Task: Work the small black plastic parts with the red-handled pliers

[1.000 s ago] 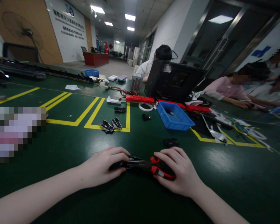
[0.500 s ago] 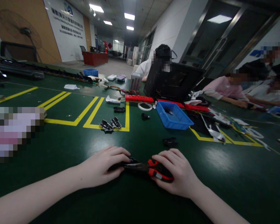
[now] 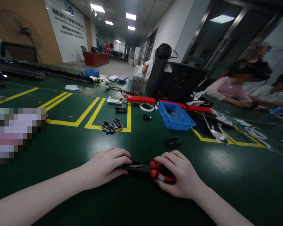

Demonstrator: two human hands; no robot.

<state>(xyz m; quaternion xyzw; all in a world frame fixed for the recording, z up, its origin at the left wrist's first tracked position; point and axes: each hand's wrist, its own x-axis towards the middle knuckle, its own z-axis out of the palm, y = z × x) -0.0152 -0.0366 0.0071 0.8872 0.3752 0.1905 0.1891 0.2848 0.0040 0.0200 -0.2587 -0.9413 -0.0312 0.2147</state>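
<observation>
Low on the green table [image 3: 61,147], my right hand [image 3: 179,174] is curled over the red-and-black handles of a pair of pliers [image 3: 153,171]. The pliers' dark jaws point left toward my left hand [image 3: 106,168]. That hand has its fingers bent down over a small black part [image 3: 128,165], pressing it against the table at the jaws. Most of the part is hidden under the fingers.
A blue bin [image 3: 176,117] stands beyond my hands, with a small black part [image 3: 171,142] in front of it. Two black clips [image 3: 112,125] lie on the yellow lines. A red power strip [image 3: 141,99] and a black case [image 3: 174,83] stand further back. Other people sit at the right.
My hands and the pliers stay in place, with only a slight shift of the view. A person at the far right has risen higher in the view.
</observation>
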